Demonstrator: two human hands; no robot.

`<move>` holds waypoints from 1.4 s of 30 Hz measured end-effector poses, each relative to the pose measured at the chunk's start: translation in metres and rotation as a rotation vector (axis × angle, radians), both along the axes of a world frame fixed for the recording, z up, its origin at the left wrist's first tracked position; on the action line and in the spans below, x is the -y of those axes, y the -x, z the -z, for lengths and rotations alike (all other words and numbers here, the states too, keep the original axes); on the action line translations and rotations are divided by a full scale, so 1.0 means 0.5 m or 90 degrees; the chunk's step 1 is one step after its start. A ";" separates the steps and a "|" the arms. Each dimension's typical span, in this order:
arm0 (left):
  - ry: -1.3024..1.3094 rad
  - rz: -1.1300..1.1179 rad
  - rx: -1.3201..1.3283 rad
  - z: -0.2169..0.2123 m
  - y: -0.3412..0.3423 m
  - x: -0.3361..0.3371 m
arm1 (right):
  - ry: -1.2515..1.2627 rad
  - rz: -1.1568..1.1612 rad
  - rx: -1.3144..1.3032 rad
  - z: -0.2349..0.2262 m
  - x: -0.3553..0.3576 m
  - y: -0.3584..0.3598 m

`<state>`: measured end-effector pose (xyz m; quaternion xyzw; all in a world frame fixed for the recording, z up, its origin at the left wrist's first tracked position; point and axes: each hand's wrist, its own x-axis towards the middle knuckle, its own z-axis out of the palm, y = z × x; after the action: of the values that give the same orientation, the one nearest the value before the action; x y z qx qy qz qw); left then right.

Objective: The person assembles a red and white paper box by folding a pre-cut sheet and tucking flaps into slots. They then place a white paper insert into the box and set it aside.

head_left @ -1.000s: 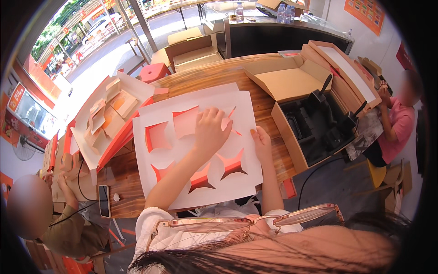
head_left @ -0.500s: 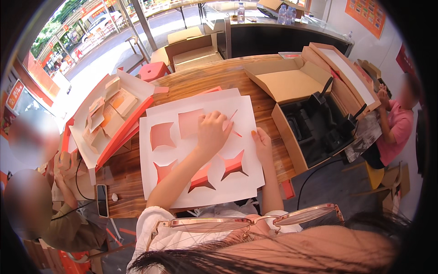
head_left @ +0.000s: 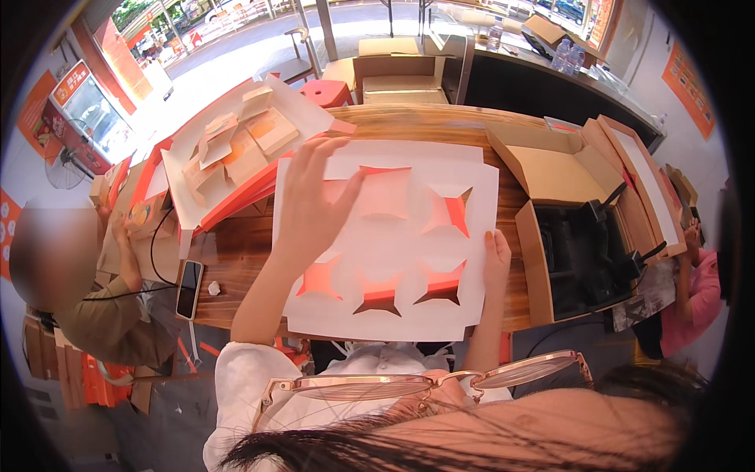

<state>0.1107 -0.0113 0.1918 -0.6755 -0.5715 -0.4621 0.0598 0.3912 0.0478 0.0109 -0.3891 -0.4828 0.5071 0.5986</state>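
A white cardboard insert (head_left: 481, 189) with two rows of cut-out openings lies at the front of the wooden table. Star-shaped gaps with folded flaps show in its front row, red and dark beneath. The upper right opening (head_left: 454, 214) is folded in, and the upper middle flap (head_left: 384, 197) shows a red slit at its far edge. My left hand (head_left: 321, 189) hovers over the upper left part, thumb and fingers apart, partly covering the opening there. At the right edge my right hand (head_left: 495, 256) grips the insert, thumb on top; its other fingers are hidden.
An open red-and-white box (head_left: 236, 204) with folded cartons stands left. A phone (head_left: 189, 289) and crumpled paper (head_left: 214, 289) lie near the front left edge. At right is a brown box (head_left: 531, 263) with a black tray (head_left: 582, 252). Co-workers sit on both sides.
My left hand has moved left from the upper right opening, which now has its flaps folded in. My right hand stays at the edge. The view has turned left.
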 end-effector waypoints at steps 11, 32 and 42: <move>0.156 -0.158 0.124 0.135 0.114 0.096 | 0.035 0.020 -0.008 0.006 -0.005 -0.008; 0.139 -0.179 0.016 0.242 0.130 0.038 | -0.001 0.063 0.010 0.013 -0.004 -0.009; 0.103 -0.183 0.013 0.274 0.129 0.030 | -0.013 0.056 -0.004 0.016 -0.006 -0.007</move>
<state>0.0462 -0.0262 0.0547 -0.5846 -0.6982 -0.4081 0.0644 0.3948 0.0505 0.0030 -0.4020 -0.4686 0.4765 0.6259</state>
